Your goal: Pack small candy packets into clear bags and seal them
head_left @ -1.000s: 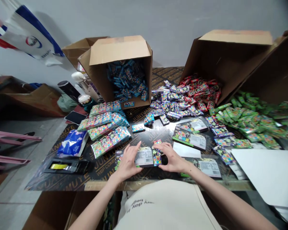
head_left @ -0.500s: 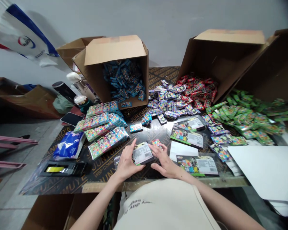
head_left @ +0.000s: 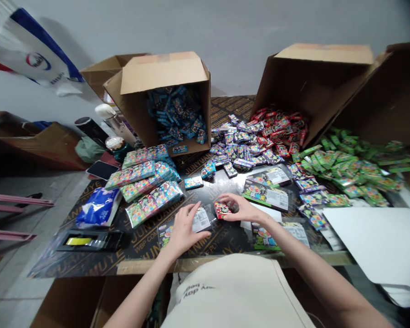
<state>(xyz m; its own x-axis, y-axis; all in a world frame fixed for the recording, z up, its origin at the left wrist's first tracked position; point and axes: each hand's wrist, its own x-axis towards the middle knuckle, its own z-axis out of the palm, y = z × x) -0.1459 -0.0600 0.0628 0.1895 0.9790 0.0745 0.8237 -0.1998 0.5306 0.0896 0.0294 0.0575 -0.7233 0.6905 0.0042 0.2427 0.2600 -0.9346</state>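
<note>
My left hand [head_left: 187, 229] rests its fingers on a clear-wrapped display card [head_left: 201, 220], with the white barcode label facing up. My right hand [head_left: 242, 208] pinches a small red candy packet [head_left: 222, 210] at its fingertips, a little right of that card. Another printed card [head_left: 165, 234] lies under the edge of my left hand. More wrapped cards [head_left: 265, 193] lie to the right, and bundled strips of colourful packets [head_left: 153, 203] lie to the left.
Tipped cardboard boxes spill blue packets [head_left: 176, 111], red packets [head_left: 278, 127] and green packets [head_left: 348, 166] onto the black printed board [head_left: 146, 249]. A tissue pack [head_left: 98, 208], a tape dispenser [head_left: 89, 241] and a white sheet [head_left: 372, 241] lie nearby.
My hands have come apart. The right hand has moved right with the small red packet, and the barcoded card now lies flat under my left fingers instead of between both hands.
</note>
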